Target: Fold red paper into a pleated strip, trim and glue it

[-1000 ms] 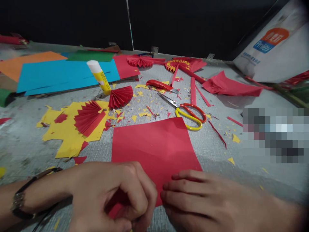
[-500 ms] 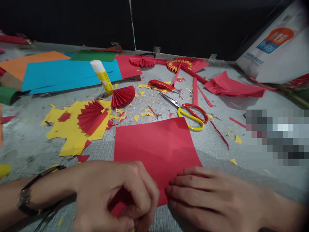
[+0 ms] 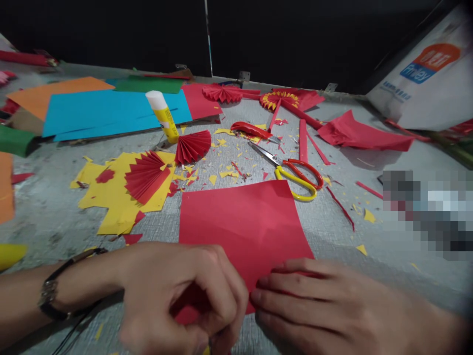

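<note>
A sheet of red paper [image 3: 240, 222] lies flat on the table in front of me. My left hand [image 3: 185, 291], with a dark bracelet on the wrist, is curled over the paper's near left part. Its thumb and fingers are pinched together; a small yellow bit shows at their tips by the lower edge of the view, too little to name. My right hand [image 3: 328, 305] rests with fingers stretched out on the near right part of the sheet. Beyond the paper's far right corner lie scissors [image 3: 291, 172] with one red and one yellow handle.
A glue stick [image 3: 162, 116] stands left of centre beside a folded red paper fan [image 3: 192, 147]. Another fan [image 3: 148, 177] lies on cut yellow paper [image 3: 114, 212]. Behind are a red-handled cutter [image 3: 251, 130], blue paper [image 3: 118, 113] and a white bag [image 3: 417, 93]. Scraps litter the table.
The whole view has shifted slightly, so things sit a little further right. Both hands keep nearly the same pose on the red paper.
</note>
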### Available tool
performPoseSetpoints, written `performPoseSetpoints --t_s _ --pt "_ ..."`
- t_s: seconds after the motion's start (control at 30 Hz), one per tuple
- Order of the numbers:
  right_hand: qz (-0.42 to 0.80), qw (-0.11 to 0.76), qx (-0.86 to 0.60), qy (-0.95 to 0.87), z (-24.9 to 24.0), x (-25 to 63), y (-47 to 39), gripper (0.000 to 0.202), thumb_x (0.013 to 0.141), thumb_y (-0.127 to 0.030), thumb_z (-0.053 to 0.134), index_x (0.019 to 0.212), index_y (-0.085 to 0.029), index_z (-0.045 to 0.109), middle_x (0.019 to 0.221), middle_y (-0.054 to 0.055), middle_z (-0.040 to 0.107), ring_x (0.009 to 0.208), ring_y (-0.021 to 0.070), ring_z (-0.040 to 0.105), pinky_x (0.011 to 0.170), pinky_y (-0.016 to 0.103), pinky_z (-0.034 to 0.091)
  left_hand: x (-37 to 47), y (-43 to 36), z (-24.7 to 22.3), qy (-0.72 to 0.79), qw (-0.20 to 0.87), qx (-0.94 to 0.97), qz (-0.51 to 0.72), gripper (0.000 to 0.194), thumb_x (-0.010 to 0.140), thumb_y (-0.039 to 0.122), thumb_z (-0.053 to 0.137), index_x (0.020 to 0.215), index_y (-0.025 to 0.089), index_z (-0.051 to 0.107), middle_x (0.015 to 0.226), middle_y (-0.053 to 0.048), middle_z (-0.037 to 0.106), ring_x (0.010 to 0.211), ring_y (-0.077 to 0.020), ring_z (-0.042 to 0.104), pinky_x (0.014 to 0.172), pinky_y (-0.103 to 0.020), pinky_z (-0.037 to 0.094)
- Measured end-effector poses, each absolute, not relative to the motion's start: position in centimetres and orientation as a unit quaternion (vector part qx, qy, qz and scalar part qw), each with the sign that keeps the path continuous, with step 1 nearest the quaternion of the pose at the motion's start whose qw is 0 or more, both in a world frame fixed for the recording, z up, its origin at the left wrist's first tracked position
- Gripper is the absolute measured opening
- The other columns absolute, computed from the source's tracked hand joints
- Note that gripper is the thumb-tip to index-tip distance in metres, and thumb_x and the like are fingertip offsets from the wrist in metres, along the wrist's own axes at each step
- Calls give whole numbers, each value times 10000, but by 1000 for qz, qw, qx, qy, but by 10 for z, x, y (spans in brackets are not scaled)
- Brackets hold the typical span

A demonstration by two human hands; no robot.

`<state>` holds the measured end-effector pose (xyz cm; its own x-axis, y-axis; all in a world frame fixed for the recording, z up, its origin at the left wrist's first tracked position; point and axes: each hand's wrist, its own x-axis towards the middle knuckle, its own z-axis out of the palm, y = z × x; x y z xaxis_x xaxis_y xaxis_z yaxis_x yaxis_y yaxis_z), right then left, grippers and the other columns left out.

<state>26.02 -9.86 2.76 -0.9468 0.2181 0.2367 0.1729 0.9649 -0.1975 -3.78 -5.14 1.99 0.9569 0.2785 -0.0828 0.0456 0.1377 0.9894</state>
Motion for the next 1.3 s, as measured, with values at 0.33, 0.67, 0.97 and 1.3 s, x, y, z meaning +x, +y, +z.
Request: performPoseSetpoints --t_s 0.33,0.67,0.97,1.3 --pt "88 143 -114 -979 33 260 -101 510 1238 -251 311 1303 -117 799 1468 30 762 1342 192 722 1152 308 543 -28 -39 20 79 770 630 57 232 583 136 529 556 234 321 674 -21 643 586 -142 547 572 -308 404" --pt "70 235 -147 -958 13 260 -108 455 1221 -256 383 1230 -124 818 1408 26 799 1309 184 722 1271 300 437 -34 -44 22 117 768 627 61 345 706 216 634 555 226 325 747 -77 729 625 -166 578 620 -351 405" --pt "79 265 -140 -951 7 279 -116 459 1199 -260 420 1107 -102 840 1278 76 846 1282 213 750 1302 335 447 -32 -49 19 100 772 627 29 364 695 211 636 549 228 304 739 -65 700 634 -162 578 596 -339 395" --pt "24 207 -149 -967 13 271 -116 506 1216 -191 324 1244 -170 829 1541 4 721 1412 150 659 1301 293 418 -34 -41 19 117 777 618 36 299 708 240 647 578 229 378 767 -48 698 641 -175 567 655 -370 418"
